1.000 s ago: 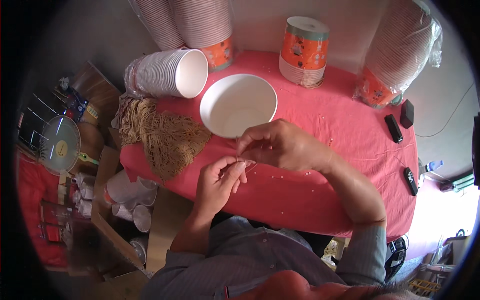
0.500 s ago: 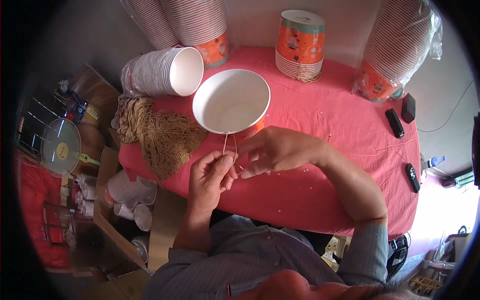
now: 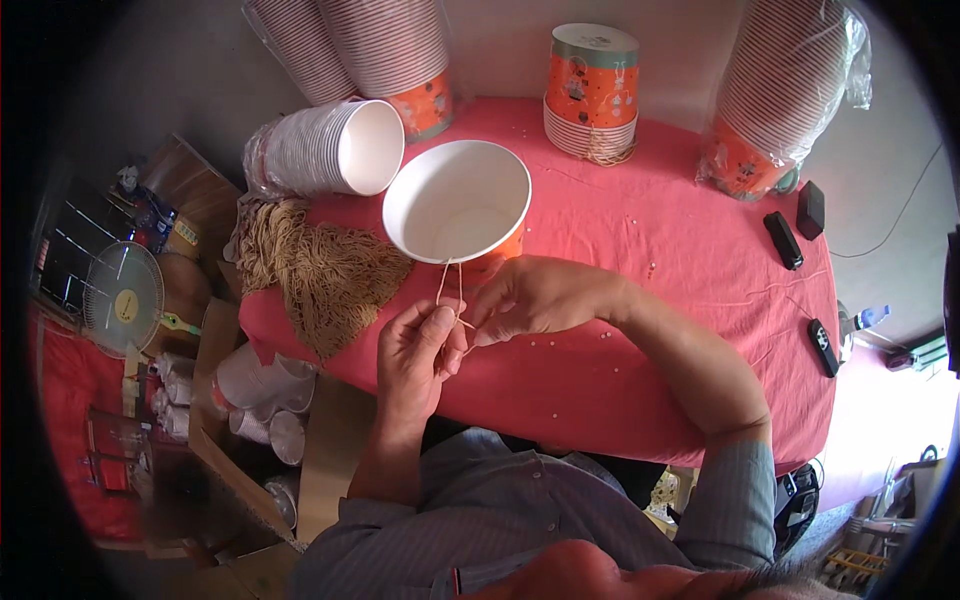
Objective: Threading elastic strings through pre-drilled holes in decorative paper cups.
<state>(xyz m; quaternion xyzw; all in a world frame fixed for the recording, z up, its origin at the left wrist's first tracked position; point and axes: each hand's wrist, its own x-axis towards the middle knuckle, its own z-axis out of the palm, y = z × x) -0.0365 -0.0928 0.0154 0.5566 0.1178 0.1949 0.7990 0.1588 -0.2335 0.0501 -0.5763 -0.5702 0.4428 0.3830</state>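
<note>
The red tabletop (image 3: 680, 260) carries stacks of paper cups at twelve and two o'clock. At its centre the open white-lined paper bucket (image 3: 458, 205) now sits closer to the person than a second ago, tipped toward them, so the stringing work looks under way. A heap of tan twine (image 3: 315, 275) lies at nine o'clock. Just below the bucket, the left hand (image 3: 420, 350) and right hand (image 3: 535, 300) meet, fingers pinched together on a thin loop of string (image 3: 450, 285) rising to its rim.
</note>
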